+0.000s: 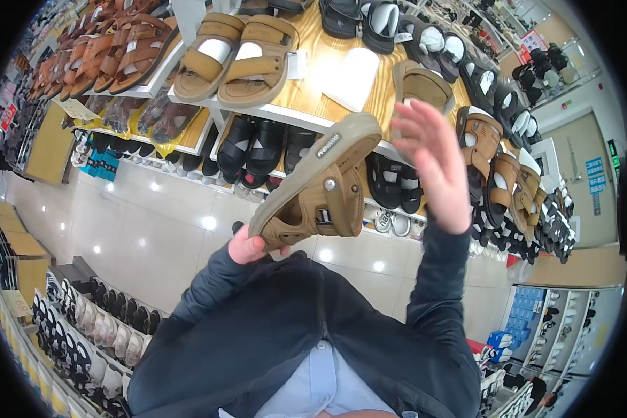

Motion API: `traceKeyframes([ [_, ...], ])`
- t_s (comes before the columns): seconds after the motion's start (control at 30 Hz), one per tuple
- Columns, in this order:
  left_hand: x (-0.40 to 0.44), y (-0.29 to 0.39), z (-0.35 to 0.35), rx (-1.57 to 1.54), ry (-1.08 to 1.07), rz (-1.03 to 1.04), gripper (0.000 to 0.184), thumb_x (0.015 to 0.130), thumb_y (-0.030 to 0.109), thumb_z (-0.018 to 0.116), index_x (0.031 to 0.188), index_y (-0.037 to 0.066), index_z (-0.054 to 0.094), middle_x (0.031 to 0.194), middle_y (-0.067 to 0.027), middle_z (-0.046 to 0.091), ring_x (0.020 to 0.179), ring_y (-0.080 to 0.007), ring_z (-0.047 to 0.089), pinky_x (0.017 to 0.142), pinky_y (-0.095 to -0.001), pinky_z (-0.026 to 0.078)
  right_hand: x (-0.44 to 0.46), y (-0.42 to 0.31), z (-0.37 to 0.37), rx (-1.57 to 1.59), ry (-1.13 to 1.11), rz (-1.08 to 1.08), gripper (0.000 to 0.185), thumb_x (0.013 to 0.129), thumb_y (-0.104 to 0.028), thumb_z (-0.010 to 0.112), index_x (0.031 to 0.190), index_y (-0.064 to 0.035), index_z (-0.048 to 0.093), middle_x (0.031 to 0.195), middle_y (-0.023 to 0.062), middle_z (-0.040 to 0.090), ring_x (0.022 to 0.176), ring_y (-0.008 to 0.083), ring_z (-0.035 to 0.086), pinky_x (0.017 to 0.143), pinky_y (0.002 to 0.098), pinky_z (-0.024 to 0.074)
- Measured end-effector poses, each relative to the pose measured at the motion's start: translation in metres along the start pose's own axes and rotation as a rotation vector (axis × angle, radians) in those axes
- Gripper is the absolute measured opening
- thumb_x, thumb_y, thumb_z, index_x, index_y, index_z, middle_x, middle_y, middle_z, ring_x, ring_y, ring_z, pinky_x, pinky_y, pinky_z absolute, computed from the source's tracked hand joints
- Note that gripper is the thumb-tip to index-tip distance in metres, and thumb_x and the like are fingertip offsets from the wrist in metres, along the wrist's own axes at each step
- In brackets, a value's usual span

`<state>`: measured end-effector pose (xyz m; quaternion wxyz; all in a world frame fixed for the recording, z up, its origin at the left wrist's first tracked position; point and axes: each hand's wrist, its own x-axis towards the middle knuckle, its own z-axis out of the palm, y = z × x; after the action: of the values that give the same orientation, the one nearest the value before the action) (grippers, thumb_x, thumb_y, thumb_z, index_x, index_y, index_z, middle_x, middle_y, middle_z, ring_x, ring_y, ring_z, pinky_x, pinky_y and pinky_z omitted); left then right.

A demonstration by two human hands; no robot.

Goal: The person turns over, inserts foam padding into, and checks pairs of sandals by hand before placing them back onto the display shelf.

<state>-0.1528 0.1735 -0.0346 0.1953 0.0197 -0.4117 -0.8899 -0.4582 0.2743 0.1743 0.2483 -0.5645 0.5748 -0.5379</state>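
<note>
A brown sandal [313, 188] with a thick tan sole and a snap on its strap is tilted in front of my body, toe end up. My left hand [247, 245] grips it by the lower end. My right hand [435, 164] is raised to the right of the sandal, apart from it, fingers stretched out and holding nothing. Just behind those fingers, another brown sandal [419, 85] lies on the wooden shelf top [320, 59]. A white paper sheet [353, 78] rests on that shelf, left of this second sandal.
A pair of tan sandals [258, 66] with a white tag stands at the shelf's left edge. Dark sandals [254, 150] fill the tier below. More sandals [481, 139] line the right side. Shoe racks [97, 320] stand at lower left, across the tiled floor [153, 209].
</note>
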Motion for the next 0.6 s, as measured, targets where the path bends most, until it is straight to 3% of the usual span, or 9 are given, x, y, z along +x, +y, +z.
traceKeyframes([
  [0.03,0.004,0.001,-0.005,0.085,-0.013,0.021,0.111,0.083,0.068,0.075,0.159,0.003,0.028,0.145,-0.0133,0.05,0.115,-0.0215,0.058,0.078,-0.0352,0.053,-0.018,0.007,0.01,0.117,0.029,0.018,0.087,0.095,-0.044,0.071,0.16,-0.0066,0.028,0.161,0.0189,0.038,0.145,0.0339,0.043,0.11,0.0454,0.0441],
  [0.07,0.009,0.015,-0.003,0.156,-0.063,-0.02,0.114,0.081,0.065,0.079,0.16,0.002,0.027,0.15,-0.0138,0.047,0.124,-0.0236,0.056,0.092,-0.0385,0.052,-0.032,0.013,0.018,0.158,0.065,0.061,0.101,0.089,-0.055,0.074,0.162,-0.0075,0.022,0.163,0.0198,0.032,0.147,0.0372,0.039,0.111,0.048,0.0428],
  [0.13,0.02,0.027,0.009,0.399,-0.047,0.049,0.117,0.079,0.066,0.081,0.161,0.001,0.027,0.152,-0.0135,0.045,0.132,-0.0246,0.052,0.104,-0.0398,0.045,-0.05,0.015,0.034,0.247,0.159,0.134,0.124,0.079,-0.069,0.079,0.165,-0.0091,0.012,0.167,0.0214,0.021,0.149,0.0433,0.033,0.114,0.0517,0.0406],
  [0.17,0.025,0.03,0.012,0.521,-0.042,0.085,0.118,0.079,0.066,0.081,0.161,0.001,0.027,0.153,-0.0133,0.044,0.135,-0.0251,0.05,0.111,-0.0404,0.042,-0.06,0.024,0.036,0.298,0.179,0.111,0.123,0.08,-0.065,0.08,0.165,-0.0095,0.011,0.165,0.0212,0.023,0.148,0.042,0.036,0.113,0.0507,0.0422],
  [0.2,0.028,0.03,0.013,0.523,-0.068,0.044,0.117,0.075,0.06,0.087,0.16,0.002,0.031,0.155,-0.0146,0.043,0.143,-0.0272,0.044,0.12,-0.0397,0.03,-0.067,0.03,0.04,0.391,0.211,0.085,0.119,0.081,-0.06,0.081,0.165,-0.0093,0.014,0.163,0.0213,0.027,0.146,0.0414,0.039,0.113,0.0505,0.0428],
  [0.33,0.043,0.035,0.018,0.874,-0.158,0.129,0.113,0.067,0.044,0.094,0.157,0.002,0.038,0.153,-0.0171,0.045,0.143,-0.0313,0.043,0.119,-0.0409,0.032,-0.087,0.035,0.04,0.419,0.367,0.086,0.105,0.086,-0.045,0.083,0.162,-0.0075,0.021,0.157,0.0214,0.037,0.139,0.0397,0.049,0.113,0.0506,0.0434],
  [0.43,0.049,0.042,0.031,0.959,-0.128,0.139,0.112,0.061,0.035,0.097,0.154,0.002,0.042,0.152,-0.0186,0.046,0.142,-0.0348,0.044,0.119,-0.0426,0.033,-0.097,0.04,0.036,0.422,0.407,0.02,0.099,0.087,-0.045,0.08,0.158,-0.0034,0.026,0.153,0.0269,0.043,0.134,0.0449,0.054,0.11,0.0528,0.0469],
  [0.6,0.056,0.063,0.049,1.218,-0.139,0.29,0.11,0.057,0.03,0.099,0.15,0.002,0.046,0.15,-0.0196,0.048,0.139,-0.0372,0.047,0.115,-0.0447,0.038,-0.11,0.049,0.026,0.495,0.383,-0.089,0.103,0.083,-0.041,0.083,0.158,-0.0013,0.025,0.155,0.0297,0.039,0.138,0.0484,0.049,0.113,0.055,0.0427],
])
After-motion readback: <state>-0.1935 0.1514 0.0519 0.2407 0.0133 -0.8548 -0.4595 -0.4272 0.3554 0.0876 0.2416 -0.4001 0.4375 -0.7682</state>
